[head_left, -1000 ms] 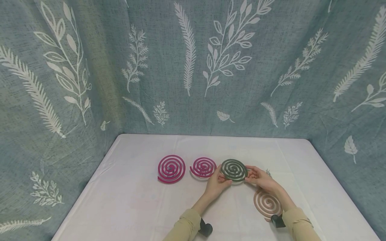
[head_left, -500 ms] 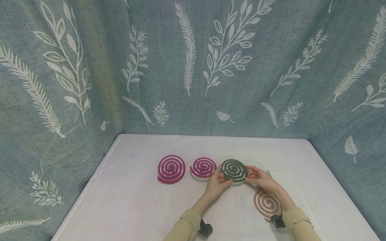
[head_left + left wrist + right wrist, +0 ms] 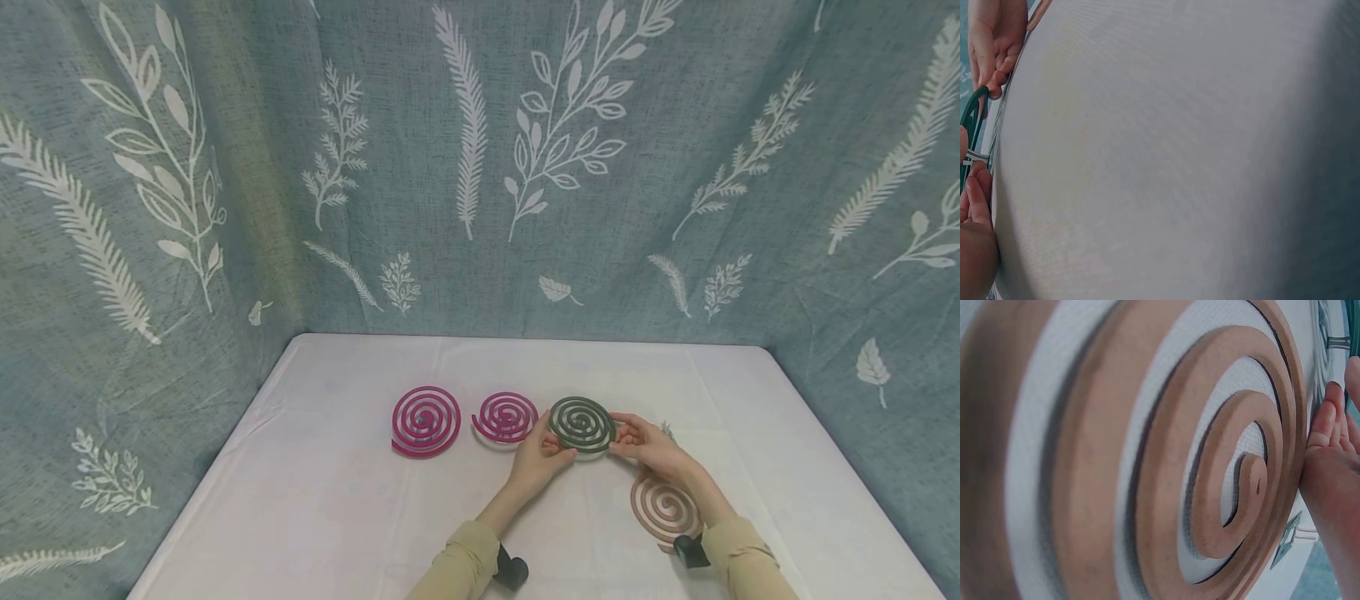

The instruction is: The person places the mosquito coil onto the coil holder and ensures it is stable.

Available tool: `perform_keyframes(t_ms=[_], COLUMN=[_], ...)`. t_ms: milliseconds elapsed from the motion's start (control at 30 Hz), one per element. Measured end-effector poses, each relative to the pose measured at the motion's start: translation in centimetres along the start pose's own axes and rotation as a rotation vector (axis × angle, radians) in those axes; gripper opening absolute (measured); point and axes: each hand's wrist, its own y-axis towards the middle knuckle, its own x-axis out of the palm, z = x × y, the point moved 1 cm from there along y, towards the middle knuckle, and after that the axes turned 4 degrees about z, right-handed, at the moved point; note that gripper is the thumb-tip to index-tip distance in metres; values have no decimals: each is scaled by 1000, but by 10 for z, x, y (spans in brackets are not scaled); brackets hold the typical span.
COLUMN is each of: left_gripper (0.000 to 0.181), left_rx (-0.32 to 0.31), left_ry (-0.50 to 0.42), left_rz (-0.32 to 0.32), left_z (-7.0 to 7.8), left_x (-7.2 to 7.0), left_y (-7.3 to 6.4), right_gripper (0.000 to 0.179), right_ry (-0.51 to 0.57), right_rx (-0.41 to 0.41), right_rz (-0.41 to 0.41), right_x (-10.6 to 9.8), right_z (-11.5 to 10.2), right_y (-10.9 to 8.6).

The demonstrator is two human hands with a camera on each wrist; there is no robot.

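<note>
Green coil (image 3: 581, 422) held between left hand (image 3: 537, 457), right hand (image 3: 651, 444).

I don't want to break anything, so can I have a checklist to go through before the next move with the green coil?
1. Both hands on the green mosquito coil: ok, left hand at its left edge, right hand at its right.
2. Green mosquito coil firmly on the metal stand: cannot tell, the join isn't clear.
3. Nearer magenta mosquito coil not touching the left hand: cannot tell, they look very close.
4. Leftmost magenta mosquito coil away from both hands: ok.
5. Brown mosquito coil fully in sight from the head view: not ok, the right forearm covers part.
</note>
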Motion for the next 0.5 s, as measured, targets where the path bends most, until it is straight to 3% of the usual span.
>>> perform_keyframes(t_ms=[500], left_gripper=[77], left_rx=[-6], left_ry=[0], left_rz=[7], left_z=[-1], left_x=[0], left_y=[1], right_gripper=[70], right_ry=[15], right_rx=[-9], right_rz=[-9], right_x=[0], right_z=[1], right_y=[-1])
